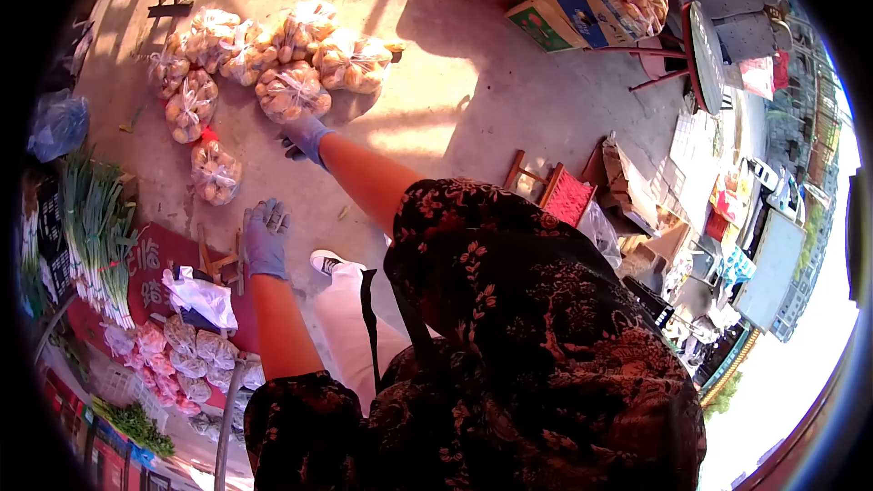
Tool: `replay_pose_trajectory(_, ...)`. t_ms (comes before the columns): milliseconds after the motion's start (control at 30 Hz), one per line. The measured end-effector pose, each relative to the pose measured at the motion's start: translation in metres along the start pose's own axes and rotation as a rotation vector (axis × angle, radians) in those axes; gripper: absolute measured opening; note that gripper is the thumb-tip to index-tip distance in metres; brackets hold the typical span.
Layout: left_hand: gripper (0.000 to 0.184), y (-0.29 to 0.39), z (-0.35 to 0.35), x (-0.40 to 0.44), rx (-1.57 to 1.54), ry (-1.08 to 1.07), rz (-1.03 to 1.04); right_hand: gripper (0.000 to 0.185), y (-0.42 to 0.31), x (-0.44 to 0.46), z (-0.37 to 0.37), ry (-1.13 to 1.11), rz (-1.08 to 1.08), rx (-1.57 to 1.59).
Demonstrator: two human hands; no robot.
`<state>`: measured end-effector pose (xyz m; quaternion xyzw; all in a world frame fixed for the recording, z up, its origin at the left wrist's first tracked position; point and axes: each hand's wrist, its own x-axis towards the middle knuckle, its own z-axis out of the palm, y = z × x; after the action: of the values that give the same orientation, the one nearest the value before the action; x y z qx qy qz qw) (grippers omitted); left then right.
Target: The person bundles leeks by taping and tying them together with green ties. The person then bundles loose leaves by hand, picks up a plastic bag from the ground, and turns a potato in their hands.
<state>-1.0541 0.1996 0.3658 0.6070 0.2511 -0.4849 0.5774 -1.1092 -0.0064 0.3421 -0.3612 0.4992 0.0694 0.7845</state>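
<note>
Clear tied bags of round tan produce that looks like potatoes stand in a curved row on the concrete floor. My right hand (306, 136), in a grey-purple glove, is at the near edge of one bag (293, 91); its fingers look loosely spread, and contact with the bag is unclear. My left hand (266, 235), gloved alike, is lower, beside a smaller bag (215, 173) with a red tie. Its fingers are slightly bent and apart, with nothing visible in them. More bags (355, 64) lie beyond my right hand.
At the top right, a carton (582, 9) bears a large full bag near a round table (705, 55). Spring onions (95, 227) lie at left. Small pink and clear bags (182, 355) lie below. A red stool (568, 195) and cardboard (627, 186) stand at right.
</note>
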Motion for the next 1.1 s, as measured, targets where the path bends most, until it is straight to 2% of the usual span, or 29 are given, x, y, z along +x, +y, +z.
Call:
replay_pose_trajectory(33, 0.043, 0.004, 0.01, 0.001, -0.031, -0.033, -0.016, 0.017, -0.021, 0.023, 0.005, 0.017, 0.032, 0.132)
replay_pose_trajectory(67, 0.037, 0.008, 0.02, 0.001, -0.069, -0.058, -0.028, 0.018, -0.04, 0.041, 0.014, -0.007, -0.027, 0.128)
replay_pose_trajectory(100, 0.034, 0.013, 0.034, -0.002, -0.037, -0.053, -0.022, 0.018, -0.058, 0.061, 0.025, -0.039, -0.132, 0.051)
replay_pose_trajectory(167, 0.029, 0.024, 0.068, -0.005, 0.014, -0.035, 0.0, 0.018, -0.086, 0.12, 0.048, -0.081, -0.526, -0.341)
replay_pose_trajectory(200, 0.029, 0.026, 0.076, 0.008, -0.032, -0.102, 0.004, 0.019, -0.105, 0.116, 0.057, -0.076, -0.621, -0.376)
replay_pose_trajectory(233, 0.027, 0.025, 0.08, 0.018, -0.052, -0.12, 0.005, 0.019, -0.115, 0.11, 0.062, -0.122, -0.538, -0.242)
replay_pose_trajectory(300, 0.025, 0.029, 0.093, 0.034, -0.102, -0.158, 0.013, 0.021, -0.143, 0.041, 0.051, -0.146, -0.362, -0.036)
replay_pose_trajectory(333, 0.023, 0.036, 0.109, 0.027, -0.105, -0.087, -0.004, 0.022, -0.151, 0.003, 0.034, -0.123, -0.267, 0.04)
replay_pose_trajectory(367, 0.022, 0.042, 0.119, 0.025, -0.088, -0.08, 0.003, 0.023, -0.139, 0.006, 0.02, -0.076, -0.257, 0.033)
replay_pose_trajectory(400, 0.027, 0.044, 0.119, 0.034, -0.082, -0.078, -0.019, 0.024, -0.122, 0.021, 0.001, -0.054, -0.286, -0.094)
replay_pose_trajectory(467, 0.035, 0.039, 0.114, 0.061, -0.019, -0.049, -0.043, 0.025, -0.093, 0.025, -0.051, -0.006, -0.244, -0.098)
replay_pose_trajectory(500, 0.039, 0.035, 0.11, 0.076, 0.035, -0.024, -0.036, 0.025, -0.066, 0.052, -0.08, 0.073, -0.114, -0.127)
replay_pose_trajectory(567, 0.047, 0.039, 0.114, 0.102, 0.151, 0.034, -0.045, 0.023, -0.025, 0.072, -0.142, 0.189, -0.01, -0.169)
replay_pose_trajectory(633, 0.055, 0.043, 0.12, 0.123, 0.284, 0.089, -0.077, 0.027, 0.014, 0.095, -0.206, 0.317, 0.09, -0.334)
replay_pose_trajectory(667, 0.05, 0.049, 0.129, 0.141, 0.33, 0.08, -0.067, 0.028, 0.017, 0.1, -0.233, 0.355, 0.168, -0.52)
replay_pose_trajectory(700, 0.045, 0.052, 0.135, 0.156, 0.381, 0.073, -0.067, 0.028, 0.036, 0.114, -0.261, 0.427, 0.083, -0.637)
replay_pose_trajectory(733, 0.04, 0.052, 0.14, 0.169, 0.436, 0.063, -0.078, 0.028, 0.014, 0.1, -0.269, 0.467, 0.085, -0.72)
replay_pose_trajectory(767, 0.042, 0.054, 0.152, 0.182, 0.462, 0.072, -0.056, 0.031, 0.013, 0.106, -0.285, 0.473, 0.117, -0.734)
replay_pose_trajectory(833, 0.044, 0.06, 0.184, 0.219, 0.51, 0.084, -0.007, 0.031, -0.003, 0.118, -0.303, 0.531, 0.052, -0.762)
replay_pose_trajectory(900, 0.046, 0.056, 0.201, 0.267, 0.664, 0.061, 0.1, 0.03, -0.043, 0.126, -0.302, 0.546, 0.135, -0.687)
replay_pose_trajectory(933, 0.046, 0.052, 0.204, 0.301, 0.804, 0.053, 0.196, 0.031, -0.007, 0.167, -0.33, 0.606, 0.017, -0.825)
replay_pose_trajectory(967, 0.046, 0.046, 0.203, 0.331, 0.949, 0.048, 0.287, 0.032, -0.013, 0.182, -0.334, 0.599, 0.01, -0.858)
replay_pose_trajectory(1100, 0.04, 0.038, 0.254, 0.387, 0.929, 0.005, 0.418, 0.038, -0.017, 0.252, -0.349, 0.592, -0.043, -0.995)
